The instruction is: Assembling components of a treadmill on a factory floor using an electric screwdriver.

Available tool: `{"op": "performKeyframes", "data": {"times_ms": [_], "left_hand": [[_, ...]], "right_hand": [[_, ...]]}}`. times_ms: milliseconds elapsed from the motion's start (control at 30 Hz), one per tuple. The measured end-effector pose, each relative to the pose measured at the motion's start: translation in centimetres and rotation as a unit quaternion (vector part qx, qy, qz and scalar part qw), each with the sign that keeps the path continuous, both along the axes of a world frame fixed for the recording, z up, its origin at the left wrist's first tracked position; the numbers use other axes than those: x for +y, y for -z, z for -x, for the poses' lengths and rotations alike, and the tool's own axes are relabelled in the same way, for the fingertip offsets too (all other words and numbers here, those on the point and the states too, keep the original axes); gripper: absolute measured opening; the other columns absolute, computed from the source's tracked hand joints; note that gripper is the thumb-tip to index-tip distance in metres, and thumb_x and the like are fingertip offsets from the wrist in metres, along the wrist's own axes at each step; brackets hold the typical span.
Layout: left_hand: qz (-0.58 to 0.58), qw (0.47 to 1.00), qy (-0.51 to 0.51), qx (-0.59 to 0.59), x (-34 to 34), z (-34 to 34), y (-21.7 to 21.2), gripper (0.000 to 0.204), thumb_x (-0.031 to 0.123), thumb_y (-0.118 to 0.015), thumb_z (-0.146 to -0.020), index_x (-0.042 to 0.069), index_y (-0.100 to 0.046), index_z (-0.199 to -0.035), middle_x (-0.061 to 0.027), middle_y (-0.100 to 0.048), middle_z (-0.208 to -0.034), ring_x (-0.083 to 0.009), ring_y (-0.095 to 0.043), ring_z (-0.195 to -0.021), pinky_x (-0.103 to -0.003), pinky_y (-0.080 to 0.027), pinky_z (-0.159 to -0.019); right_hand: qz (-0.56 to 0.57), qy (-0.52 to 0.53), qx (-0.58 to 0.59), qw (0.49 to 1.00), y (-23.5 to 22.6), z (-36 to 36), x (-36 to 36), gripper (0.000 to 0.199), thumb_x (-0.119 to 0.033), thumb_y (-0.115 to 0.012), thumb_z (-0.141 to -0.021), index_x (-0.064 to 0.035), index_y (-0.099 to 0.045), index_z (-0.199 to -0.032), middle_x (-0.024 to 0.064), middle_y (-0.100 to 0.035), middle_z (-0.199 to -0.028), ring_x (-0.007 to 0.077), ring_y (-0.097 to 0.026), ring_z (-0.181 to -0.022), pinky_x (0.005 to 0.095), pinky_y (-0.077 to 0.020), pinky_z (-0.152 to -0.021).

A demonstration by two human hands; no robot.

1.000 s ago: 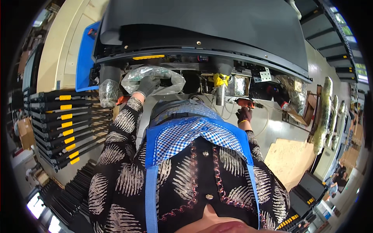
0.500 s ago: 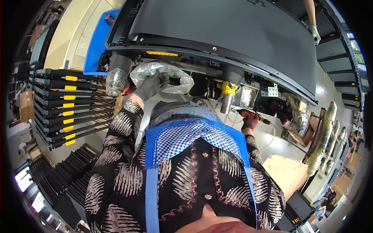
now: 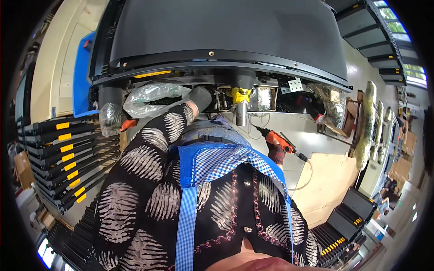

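My left hand (image 3: 200, 98), in a grey glove, reaches in under the front edge of a large dark panel (image 3: 226, 27), beside a clear plastic bag (image 3: 151, 94). Its fingers are hidden, so what they touch cannot be made out. Lower on the right, my right hand (image 3: 275, 154), in a dark reddish glove, is closed around an orange-red power screwdriver (image 3: 280, 141). The tool's dark tip points up and to the left, and a thin pale hose (image 3: 310, 174) curves away near its rear end.
A metal tube with yellow wrapping (image 3: 241, 97) hangs below the panel's edge. Small metal-lined bins (image 3: 266, 98) sit beside it. Black frames with yellow tags (image 3: 68, 149) are stacked at left, near a blue bin (image 3: 83, 77). A cardboard sheet (image 3: 325, 185) lies on the right.
My left hand has moved right, off the plastic bag and deeper under the panel. My right hand has come back toward me with the screwdriver, now plainly visible. The view has shifted.
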State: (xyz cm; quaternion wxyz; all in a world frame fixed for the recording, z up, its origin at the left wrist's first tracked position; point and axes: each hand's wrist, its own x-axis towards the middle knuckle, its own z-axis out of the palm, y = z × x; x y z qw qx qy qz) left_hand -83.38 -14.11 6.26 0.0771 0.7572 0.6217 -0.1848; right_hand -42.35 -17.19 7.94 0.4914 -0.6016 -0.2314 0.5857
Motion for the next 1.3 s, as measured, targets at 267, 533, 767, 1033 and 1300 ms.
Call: {"op": "performKeyframes", "data": {"times_ms": [267, 533, 767, 1033, 1300], "left_hand": [[-0.047, 0.974, 0.214, 0.063, 1.4, 0.3, 1.3, 0.017, 0.017, -0.054, -0.078, 0.011, -0.070, -0.077, -0.0052, -0.067, -0.077, -0.0221, -0.063, -0.072, -0.036, -0.043, -0.058], [-0.019, 0.997, 0.056, -0.051, 0.9, 0.9, -3.6, 0.018, 0.017, -0.053, -0.082, 0.010, -0.069, -0.086, -0.0040, -0.066, -0.080, -0.0204, -0.062, -0.075, -0.032, -0.044, -0.062], [0.096, 0.719, -0.334, -0.601, -1.9, 1.8, -14.1, 0.027, 0.032, -0.051, -0.092, 0.008, -0.063, -0.097, -0.0019, -0.063, -0.082, -0.0130, -0.054, -0.069, -0.026, -0.043, -0.065], [0.110, 0.371, -0.372, -0.844, -5.4, -0.1, -20.0, 0.035, 0.039, -0.049, -0.095, 0.007, -0.056, -0.108, 0.0035, -0.053, -0.083, -0.0064, -0.045, -0.070, -0.020, -0.036, -0.064], [0.078, 0.351, -0.299, -0.884, -6.3, -1.6, -21.9, 0.039, 0.041, -0.058, -0.089, 0.006, -0.054, -0.107, 0.0042, -0.045, -0.073, -0.0053, -0.038, -0.064, -0.019, -0.033, -0.059]], "right_hand": [[0.028, 0.052, 0.041, 0.997, -1.9, -2.2, -4.1, 0.053, -0.009, -0.070, -0.074, -0.0007, -0.049, -0.121, 0.0144, -0.056, -0.116, 0.0280, -0.058, -0.105, 0.0394, -0.0503, -0.090], [-0.087, 0.005, -0.112, 0.990, -9.2, -0.9, -1.0, 0.051, -0.009, -0.072, -0.074, 0.0005, -0.050, -0.119, 0.0144, -0.056, -0.117, 0.0292, -0.056, -0.107, 0.0428, -0.0457, -0.094], [-0.477, -0.125, -0.178, 0.851, -20.6, 4.2, 7.2, 0.055, -0.036, -0.078, -0.065, -0.0022, -0.056, -0.102, 0.0129, -0.057, -0.103, 0.0252, -0.056, -0.095, 0.0452, -0.0393, -0.095], [-0.641, -0.238, 0.195, 0.703, -29.2, 17.5, 9.3, 0.050, -0.020, -0.069, -0.068, -0.0088, -0.050, -0.113, 0.0096, -0.055, -0.109, 0.0224, -0.049, -0.105, 0.0462, -0.0351, -0.098], [-0.514, -0.341, 0.286, 0.733, -29.0, 20.5, 8.7, 0.058, -0.002, -0.067, -0.066, -0.0185, -0.045, -0.117, 0.0059, -0.057, -0.104, 0.0227, -0.054, -0.098, 0.0529, -0.0363, -0.095]]}}
